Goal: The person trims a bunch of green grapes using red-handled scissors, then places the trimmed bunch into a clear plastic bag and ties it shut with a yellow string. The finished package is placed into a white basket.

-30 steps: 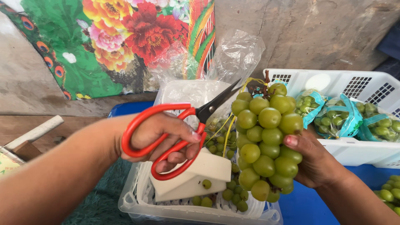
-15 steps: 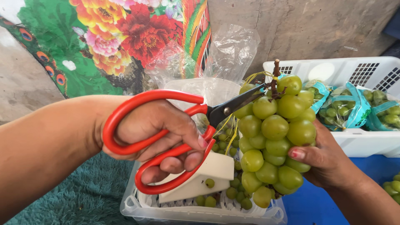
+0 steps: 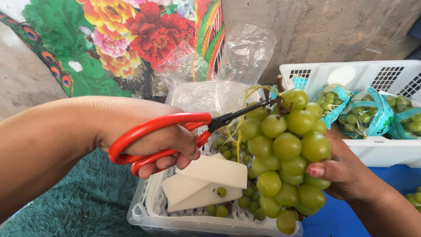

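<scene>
My left hand (image 3: 144,140) grips red-handled scissors (image 3: 175,131), blades closed and pointing right into the top of a bunch of green grapes (image 3: 287,153). My right hand (image 3: 346,173) cups that bunch from behind and below, holding it upright over a clear plastic basket (image 3: 144,210). Loose green grapes (image 3: 237,204) and white foam pieces (image 3: 206,182) lie in the basket. The blade tips reach the stem area by the topmost grapes.
A white slotted crate (image 3: 386,147) at the right holds bagged grape bunches (image 3: 364,114). Clear plastic bags (image 3: 245,48) stand behind the basket. A floral cloth (image 3: 123,39) hangs on the wall. A teal rug (image 3: 83,202) lies at the lower left, a blue surface (image 3: 329,219) at the right.
The scissors have closed from wide open and slid rightward to the top of the bunch. My right hand has lifted the grapes slightly higher and closer.
</scene>
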